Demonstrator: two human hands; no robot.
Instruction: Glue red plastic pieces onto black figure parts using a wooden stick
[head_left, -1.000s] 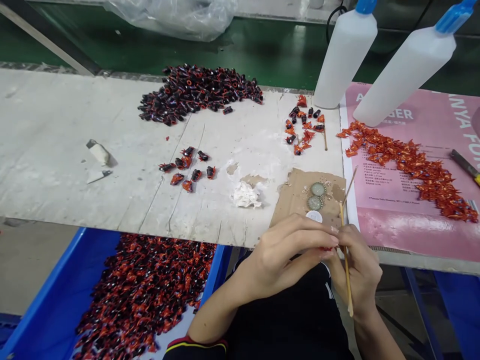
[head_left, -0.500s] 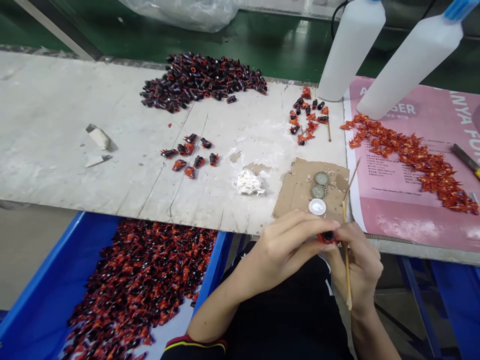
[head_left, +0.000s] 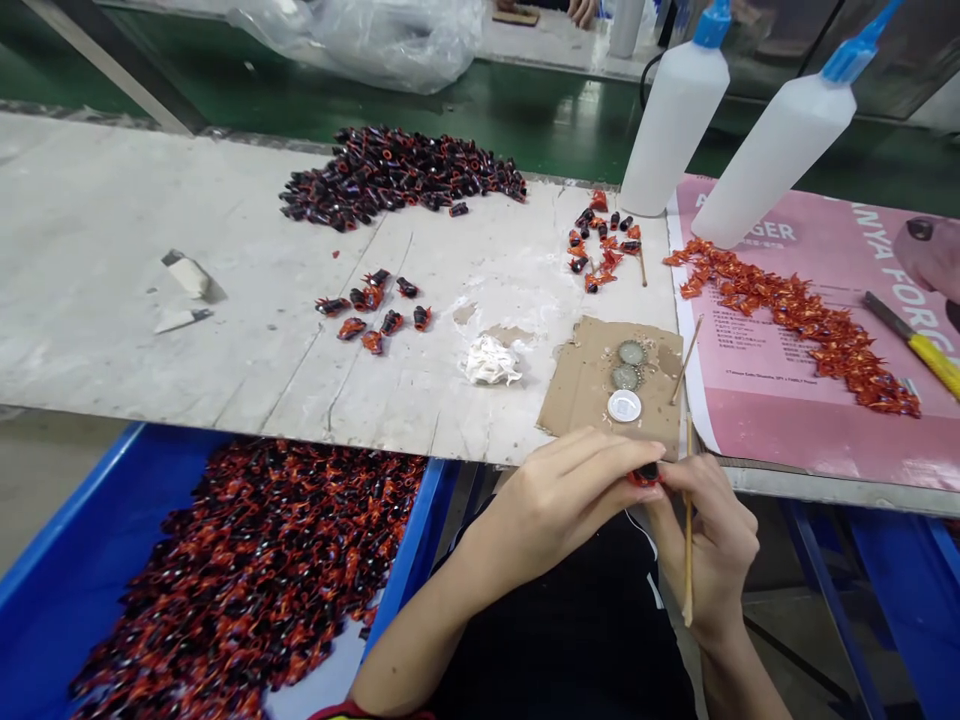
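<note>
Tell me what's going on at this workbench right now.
A person is at a scuffed white worktable. Their left hand pinches a small red-and-black piece just off the table's near edge. The right hand holds a thin wooden stick upright beside it, fingertips meeting the piece. A blue plastic bin full of similar pieces sits lower left. A brown cardboard scrap carrying a white round cap lies just ahead.

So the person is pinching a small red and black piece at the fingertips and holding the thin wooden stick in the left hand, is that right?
Not quite. The head view shows the thin wooden stick held in the right hand, not the left hand. The small red and black piece is pinched at the fingertips, as you said.
</note>
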